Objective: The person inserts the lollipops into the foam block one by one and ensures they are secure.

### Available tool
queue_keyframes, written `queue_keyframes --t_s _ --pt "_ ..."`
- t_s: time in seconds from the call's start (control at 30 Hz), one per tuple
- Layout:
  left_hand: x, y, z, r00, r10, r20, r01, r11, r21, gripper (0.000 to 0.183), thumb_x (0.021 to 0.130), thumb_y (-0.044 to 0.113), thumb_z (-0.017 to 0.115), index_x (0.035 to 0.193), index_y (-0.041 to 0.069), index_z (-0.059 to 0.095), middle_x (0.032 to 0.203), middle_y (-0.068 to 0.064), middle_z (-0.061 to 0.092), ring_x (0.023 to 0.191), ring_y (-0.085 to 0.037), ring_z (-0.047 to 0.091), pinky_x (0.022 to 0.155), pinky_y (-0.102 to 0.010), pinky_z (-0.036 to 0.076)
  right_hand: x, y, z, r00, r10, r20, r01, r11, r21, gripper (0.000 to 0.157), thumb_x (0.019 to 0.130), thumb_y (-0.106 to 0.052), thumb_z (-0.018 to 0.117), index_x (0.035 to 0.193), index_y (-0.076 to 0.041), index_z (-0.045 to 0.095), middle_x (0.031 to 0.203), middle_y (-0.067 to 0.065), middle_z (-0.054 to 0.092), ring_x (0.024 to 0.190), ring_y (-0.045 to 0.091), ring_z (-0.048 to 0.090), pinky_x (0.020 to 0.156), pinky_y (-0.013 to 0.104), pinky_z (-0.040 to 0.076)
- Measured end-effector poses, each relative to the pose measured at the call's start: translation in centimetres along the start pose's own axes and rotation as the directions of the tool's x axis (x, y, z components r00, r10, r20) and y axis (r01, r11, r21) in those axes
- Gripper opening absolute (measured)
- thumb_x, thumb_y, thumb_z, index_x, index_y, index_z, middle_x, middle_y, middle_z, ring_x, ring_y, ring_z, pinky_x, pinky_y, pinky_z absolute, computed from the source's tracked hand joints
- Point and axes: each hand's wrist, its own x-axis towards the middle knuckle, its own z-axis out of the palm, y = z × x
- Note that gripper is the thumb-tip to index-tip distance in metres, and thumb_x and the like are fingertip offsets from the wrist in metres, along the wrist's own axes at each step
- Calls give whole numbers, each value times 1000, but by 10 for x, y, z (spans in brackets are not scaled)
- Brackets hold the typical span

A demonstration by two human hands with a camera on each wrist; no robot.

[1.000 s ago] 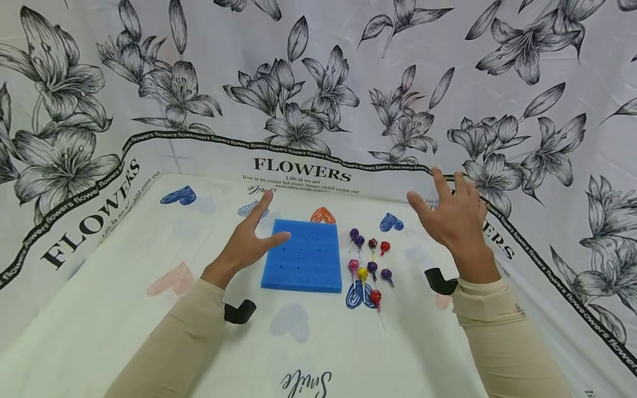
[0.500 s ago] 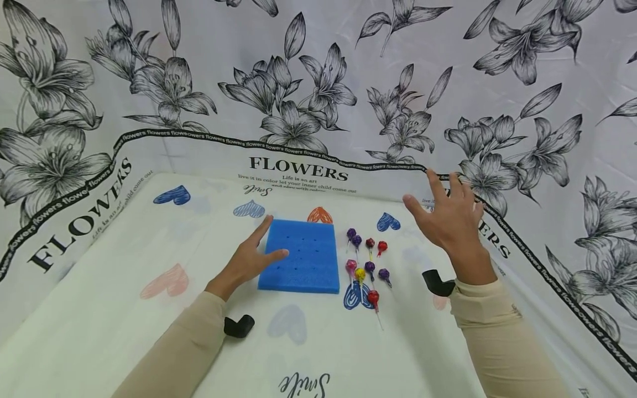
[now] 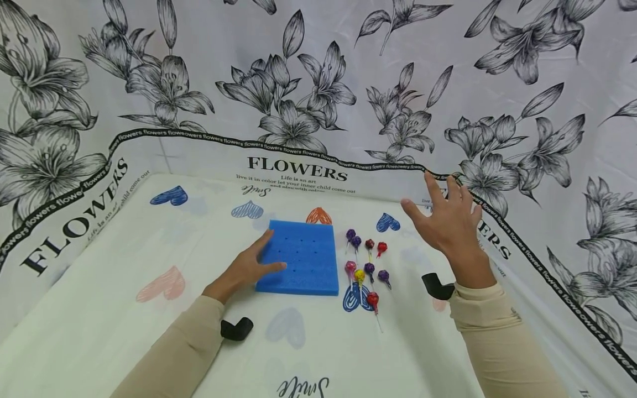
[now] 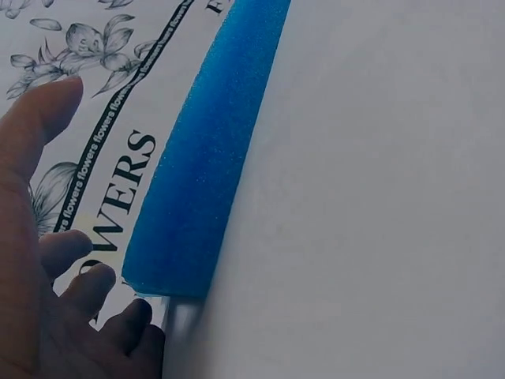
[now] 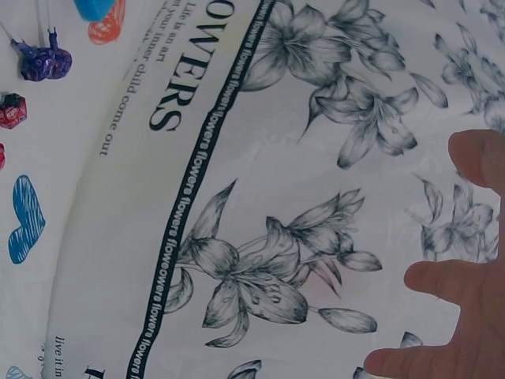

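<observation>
A square blue foam block with small holes in its top lies on the white patterned cloth. My left hand is at the block's left side, thumb and index finger spread; the thumb overlaps its top in the head view. In the left wrist view the fingers are close to the block's end; contact is hard to judge. Several lollipops lie right of the block, among them a yellow one, a pink one and a red one. Holding nothing, my right hand hovers right of them, fingers spread.
Black curved pieces, one by the left wrist and one by the right wrist, jut out beside the sleeves. Behind the table hangs a white flower-printed curtain. Hearts and lettering on the tablecloth are printed.
My left hand has come down and toward me along the block's left side, from above its upper left corner. The right hand stays nearly where it was, and the lollipops have not moved.
</observation>
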Motion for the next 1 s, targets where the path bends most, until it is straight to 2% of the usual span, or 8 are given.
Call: queue_keyframes --t_s 0.33,0.6,0.83,1.0 --pt "3 -1 3 997 54 51 -60 991 116 109 75 58 74 156 14 16 160 -4 9 144 -34 9 112 -54 14 0 -1 -1 1000 -3 10 3 1000 -4 84 90 -71 37 157 -25 14 157 25 4 139 51 0 98 77 -2" --pt "4 -4 5 994 75 84 -92 972 215 114 70 57 80 153 5 22 161 -6 6 143 -36 10 111 -54 19 -1 0 1 1000 -6 17 6 1000 1 84 90 -71 37 157 -25 14 157 26 5 139 50 -1 97 77 -2" --pt "2 -3 4 993 78 92 -98 965 242 113 71 53 82 152 1 23 161 -9 6 143 -38 11 111 -54 20 -2 -1 1 1000 -13 15 13 1000 -8 84 90 -71 37 157 -24 15 156 27 7 139 51 3 97 78 0" --pt "1 -5 5 993 68 96 -90 964 249 112 71 54 81 152 2 23 161 -8 6 143 -37 10 111 -52 20 -1 -2 2 1000 -28 5 28 1000 4 84 90 -69 39 157 -23 15 156 26 9 139 51 5 97 78 4"
